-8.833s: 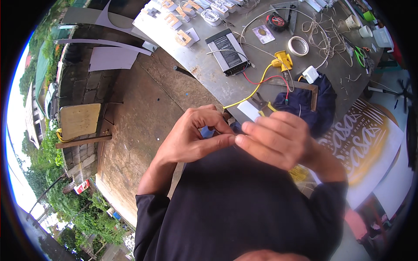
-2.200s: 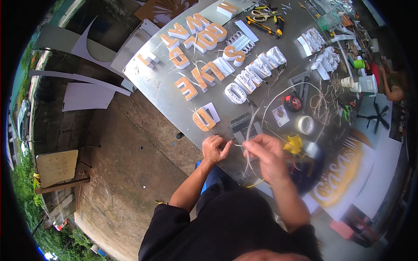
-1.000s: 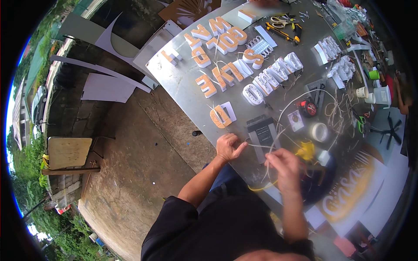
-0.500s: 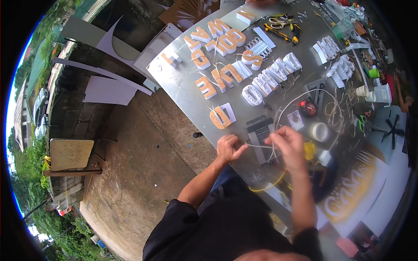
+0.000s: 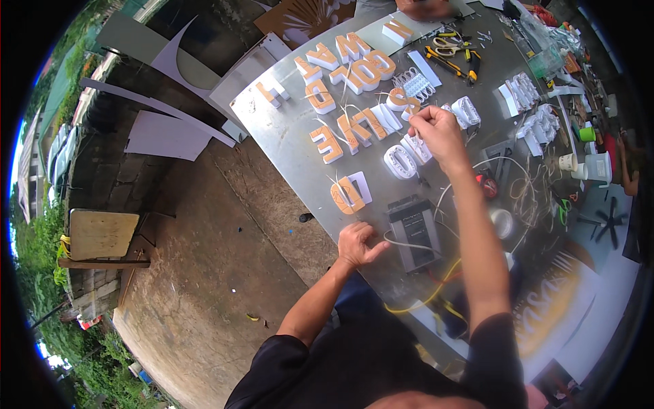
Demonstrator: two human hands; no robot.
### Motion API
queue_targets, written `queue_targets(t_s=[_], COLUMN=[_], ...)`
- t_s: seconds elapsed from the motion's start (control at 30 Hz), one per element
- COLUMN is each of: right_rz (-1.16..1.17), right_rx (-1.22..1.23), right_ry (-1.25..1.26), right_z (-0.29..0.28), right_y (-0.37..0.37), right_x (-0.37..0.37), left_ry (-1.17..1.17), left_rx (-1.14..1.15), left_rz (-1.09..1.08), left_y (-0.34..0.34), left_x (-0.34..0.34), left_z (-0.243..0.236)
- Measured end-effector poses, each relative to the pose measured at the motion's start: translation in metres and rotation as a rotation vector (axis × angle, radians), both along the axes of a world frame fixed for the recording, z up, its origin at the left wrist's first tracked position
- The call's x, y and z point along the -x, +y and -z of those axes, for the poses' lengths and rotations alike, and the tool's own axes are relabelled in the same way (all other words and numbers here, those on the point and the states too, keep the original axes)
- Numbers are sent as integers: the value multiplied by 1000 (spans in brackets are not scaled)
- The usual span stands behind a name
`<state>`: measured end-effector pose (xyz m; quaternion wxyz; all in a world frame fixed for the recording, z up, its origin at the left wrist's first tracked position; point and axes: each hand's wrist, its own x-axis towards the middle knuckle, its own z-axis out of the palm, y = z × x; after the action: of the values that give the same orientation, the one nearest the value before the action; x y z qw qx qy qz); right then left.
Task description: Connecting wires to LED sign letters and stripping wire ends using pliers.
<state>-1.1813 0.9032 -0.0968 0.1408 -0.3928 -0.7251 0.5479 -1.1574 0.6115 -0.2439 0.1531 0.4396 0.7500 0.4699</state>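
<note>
Just left of the power supply (image 5: 417, 230), the left hand (image 5: 357, 244) stays with its thumb out; its grip can't be told. A pale wire (image 5: 407, 245) crosses the power supply. The right hand (image 5: 439, 134) has moved from there up beyond it, to a curvy tan-and-white block letter (image 5: 398, 101); whether it pinches that can't be told.

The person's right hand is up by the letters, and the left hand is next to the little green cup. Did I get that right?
Not quite: the left hand is at the table's edge, next to the grey box, not the green cup. The head view shows it. The right hand is up by the letters.
</note>
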Motion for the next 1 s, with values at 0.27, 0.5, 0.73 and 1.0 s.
queue_targets(t_s=[0.27,0.5,0.73,1.0], right_rz=[-46,-87,-108,-77], right_rx=[35,-32,-52,-215], right_ry=[-1,-78,-101,-177], right_z=[17,35,39,39], right_y=[36,40,53,57], right_x=[22,50,34,25], left_ry=[56,38,16,48], left_rx=[53,-5,-9,-7], left_rz=[19,18,25,17], left_y=[0,1,0,3], left_x=[2,3,2,2], left_z=[0,1,2,-1])
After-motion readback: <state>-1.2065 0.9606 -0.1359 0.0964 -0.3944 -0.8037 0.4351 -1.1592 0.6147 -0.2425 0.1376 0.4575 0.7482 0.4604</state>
